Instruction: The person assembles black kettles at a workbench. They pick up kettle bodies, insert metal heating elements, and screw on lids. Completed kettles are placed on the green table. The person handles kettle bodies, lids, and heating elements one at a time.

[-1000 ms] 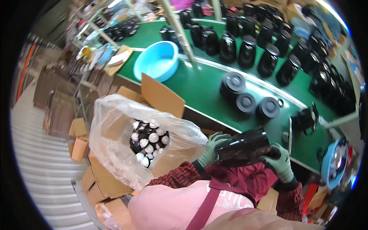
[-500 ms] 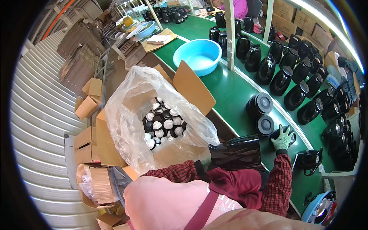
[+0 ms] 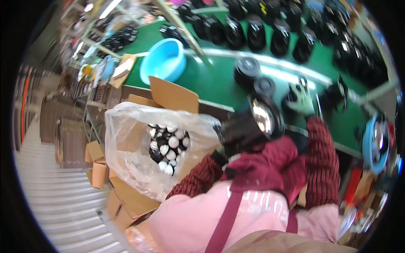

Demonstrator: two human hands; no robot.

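My left hand (image 3: 228,159) is mostly hidden under a large glossy black jug body (image 3: 249,126), which it holds tilted on its side above my lap. My right hand (image 3: 300,100), in a pale green glove, reaches onto the green bench (image 3: 215,90). Its fingers are spread over a black round part (image 3: 289,101) and grip it; the picture is blurred there. To the left of that hand stand black round ribbed discs, one taller stack (image 3: 247,69) and a lower one (image 3: 265,87). A black jug with a handle (image 3: 333,95) lies just right of my right hand.
A carton lined with clear plastic (image 3: 126,139) holds several black-and-white knobs (image 3: 168,147) at my left. A blue basin (image 3: 164,63) stands on the bench beyond it. Rows of black jugs (image 3: 256,33) line the far side. Another blue basin (image 3: 375,143) is at the right.
The view has turned, so everything appears shifted and blurred. The jug in my left hand has swung its round end up toward me. My right hand remains on the black round part.
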